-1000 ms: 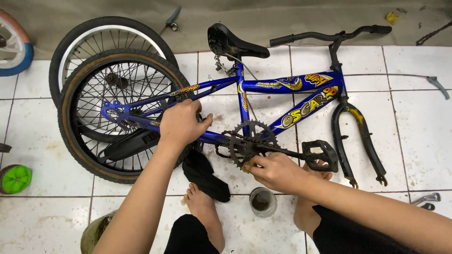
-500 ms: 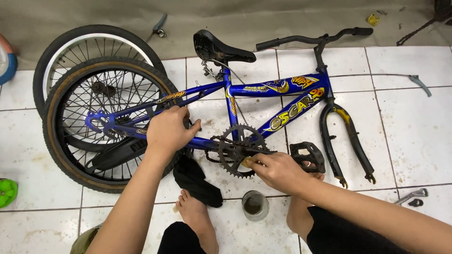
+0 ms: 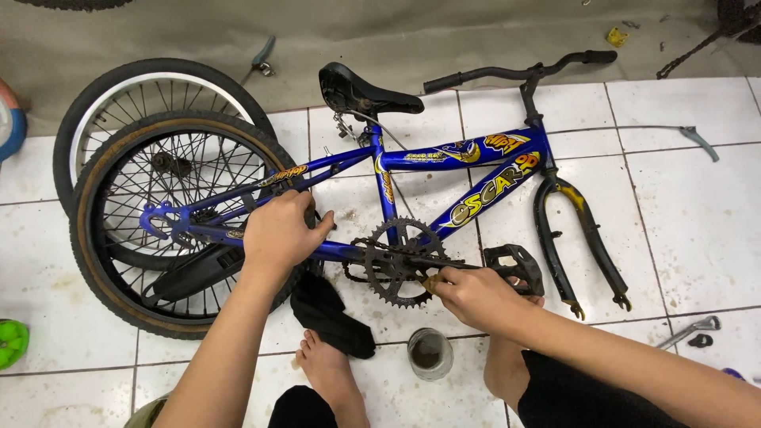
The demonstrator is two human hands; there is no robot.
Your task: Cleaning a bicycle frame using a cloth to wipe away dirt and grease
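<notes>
A small blue bicycle frame [image 3: 468, 154] lies on its side on white floor tiles, with black saddle [image 3: 361, 87], handlebar [image 3: 519, 73] and bare front fork [image 3: 583, 246]. My left hand [image 3: 277, 230] grips the rear stays by the tan-walled rear wheel [image 3: 170, 226]. My right hand [image 3: 472, 297] is closed around a small yellowish tool held against the toothed chainring [image 3: 396, 261], beside the crank arm and black pedal [image 3: 515, 265].
A second wheel [image 3: 119, 107] with a silver rim lies behind the rear wheel. A black rag [image 3: 329, 317] and a small jar [image 3: 430, 353] of dark liquid sit by my bare foot [image 3: 321, 364]. Loose metal tools [image 3: 690, 329] lie at right, and a green object [image 3: 12, 341] at far left.
The view has shifted, so the bicycle sits a little lower and further left in frame. Both hands have stayed at the rear stays and the chainring.
</notes>
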